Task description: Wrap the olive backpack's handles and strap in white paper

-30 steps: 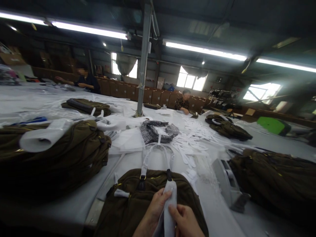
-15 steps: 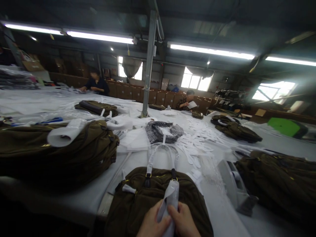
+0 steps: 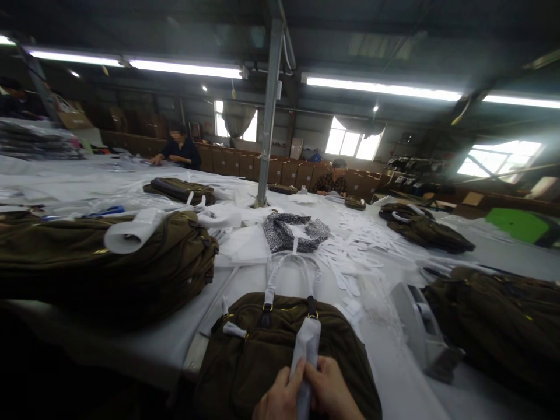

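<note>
A dark olive bag [image 3: 258, 361] lies right in front of me, its two handles [image 3: 272, 277] wrapped in white and pointing away. Along the bag's front runs a strip wrapped in a white sheet [image 3: 307, 338], just below the right handle's buckle. My left hand [image 3: 280, 394] pinches this sheet from the left, fingers closed. From the other side my right hand [image 3: 330, 385] grips it too, its thumb pressed close to the left thumb. What lies inside the wrap is hidden. A white-covered zipper pull [image 3: 235, 330] rests on the bag's upper left.
A grey tape dispenser [image 3: 422, 332] stands at right, beside another olive bag [image 3: 494, 315]. Stacked bags [image 3: 161, 256] with a white roll [image 3: 129, 233] lie at left. Beyond are patterned cloth [image 3: 280, 233], scattered white strips [image 3: 350, 251], a metal post [image 3: 268, 116] and seated co-workers [image 3: 186, 153].
The white sheet was partly open between my hands; now its edges are closed together under my thumbs. The view has shifted slightly left. One co-worker has lowered a white sheet.
</note>
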`<state>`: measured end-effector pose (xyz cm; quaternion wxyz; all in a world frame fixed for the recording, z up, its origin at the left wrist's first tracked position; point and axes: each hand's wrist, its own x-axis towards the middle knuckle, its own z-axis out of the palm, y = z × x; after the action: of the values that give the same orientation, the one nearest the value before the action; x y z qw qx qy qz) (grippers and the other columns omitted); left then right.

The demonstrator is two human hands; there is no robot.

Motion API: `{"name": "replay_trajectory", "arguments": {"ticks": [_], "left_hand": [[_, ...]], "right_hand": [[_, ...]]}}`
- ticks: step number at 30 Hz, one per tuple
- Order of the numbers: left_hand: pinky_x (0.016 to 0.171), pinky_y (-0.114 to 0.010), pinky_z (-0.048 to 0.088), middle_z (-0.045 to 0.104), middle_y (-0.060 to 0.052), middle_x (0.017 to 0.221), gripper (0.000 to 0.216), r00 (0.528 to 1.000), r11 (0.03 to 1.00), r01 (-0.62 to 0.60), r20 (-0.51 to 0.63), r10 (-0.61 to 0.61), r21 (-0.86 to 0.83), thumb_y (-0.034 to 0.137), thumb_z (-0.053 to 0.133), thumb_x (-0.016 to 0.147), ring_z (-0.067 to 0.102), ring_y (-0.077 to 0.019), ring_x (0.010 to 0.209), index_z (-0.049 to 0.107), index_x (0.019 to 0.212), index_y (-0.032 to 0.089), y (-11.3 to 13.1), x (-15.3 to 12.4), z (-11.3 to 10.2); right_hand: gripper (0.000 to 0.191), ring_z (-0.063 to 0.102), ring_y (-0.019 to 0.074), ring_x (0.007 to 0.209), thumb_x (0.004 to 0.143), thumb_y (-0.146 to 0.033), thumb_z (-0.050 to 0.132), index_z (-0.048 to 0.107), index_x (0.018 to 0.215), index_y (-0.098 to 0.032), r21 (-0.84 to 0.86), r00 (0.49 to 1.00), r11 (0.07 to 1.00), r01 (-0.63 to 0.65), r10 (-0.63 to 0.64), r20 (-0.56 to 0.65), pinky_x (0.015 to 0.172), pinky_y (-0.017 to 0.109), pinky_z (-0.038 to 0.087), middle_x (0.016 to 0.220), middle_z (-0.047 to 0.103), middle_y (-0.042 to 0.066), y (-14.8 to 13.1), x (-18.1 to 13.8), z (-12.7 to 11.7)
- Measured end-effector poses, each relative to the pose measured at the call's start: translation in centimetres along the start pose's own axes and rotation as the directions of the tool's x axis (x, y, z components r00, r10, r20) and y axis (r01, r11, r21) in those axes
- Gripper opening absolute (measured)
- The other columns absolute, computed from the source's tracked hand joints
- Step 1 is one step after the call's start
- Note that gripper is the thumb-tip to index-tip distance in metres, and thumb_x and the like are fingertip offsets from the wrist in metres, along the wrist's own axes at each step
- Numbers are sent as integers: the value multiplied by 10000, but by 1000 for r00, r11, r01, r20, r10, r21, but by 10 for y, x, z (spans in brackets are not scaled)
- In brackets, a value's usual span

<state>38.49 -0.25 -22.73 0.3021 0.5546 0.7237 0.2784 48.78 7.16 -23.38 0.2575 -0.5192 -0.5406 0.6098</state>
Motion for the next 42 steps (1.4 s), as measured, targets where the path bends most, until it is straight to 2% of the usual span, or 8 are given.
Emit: {"name": "replay_trajectory", "arguments": {"ticks": [6,11,14,18,23,26,30,42], "left_hand": [[635,-189,396,614,-29,979,445,999,990,-33,9,35,-135,225,406,798,595,-150,766,526,1196,385,-1,0,-8],[646,-186,399,617,-25,996,461,994,995,-46,92,54,-92,225,449,769,597,-152,790,523,1199,376,-1,1,-14],[685,-215,420,636,-47,1004,465,994,991,-69,80,78,-117,214,471,742,612,-186,809,552,1183,338,2,2,-17],[783,-239,435,657,-84,1049,428,995,936,-102,-22,100,-338,262,520,723,616,-242,915,584,1146,255,1,2,-15],[728,-268,474,699,-118,924,672,993,871,42,-76,-90,-490,405,602,678,650,-244,809,415,1242,92,-19,-2,-6],[769,-291,480,681,-127,1020,722,994,866,32,-77,-81,-499,461,613,673,642,-259,885,432,1274,103,-25,-4,0],[956,-336,401,587,-82,1217,523,985,840,-43,-162,-54,-541,406,582,728,522,-279,1134,564,1190,161,-25,-1,5],[708,-248,468,666,-118,823,479,944,910,-294,-236,229,-293,496,335,857,622,-201,739,592,1159,228,-45,-2,19]], "right_hand": [[513,364,41,260,545,-628,648,527,539,-130,156,995,985,-80,70,75,283,148,227,332,453,-26,1,-1,-5],[572,449,50,324,559,-697,617,538,610,-134,370,975,904,-213,175,133,337,139,332,411,509,-21,-9,-6,-5],[591,426,50,301,510,-703,653,529,611,-134,270,987,952,-145,121,105,304,136,301,380,482,-33,-11,-6,-3],[609,357,41,262,499,-742,616,487,562,-150,186,999,982,-41,41,2,264,145,235,344,435,-47,-9,-4,-1],[572,341,32,283,553,-704,623,479,599,-152,223,999,974,-41,48,-26,282,141,217,362,433,-55,-15,-6,0],[561,356,31,304,580,-691,620,485,607,-147,252,1000,967,-18,23,-19,298,139,241,379,435,-56,-19,-8,1],[553,359,30,307,582,-682,631,484,615,-149,277,1000,961,3,2,-17,301,134,247,382,437,-61,-17,-7,3],[592,398,48,286,546,-716,620,510,613,-137,263,998,964,-46,55,-26,275,134,264,365,473,-33,-14,-4,3]]}}
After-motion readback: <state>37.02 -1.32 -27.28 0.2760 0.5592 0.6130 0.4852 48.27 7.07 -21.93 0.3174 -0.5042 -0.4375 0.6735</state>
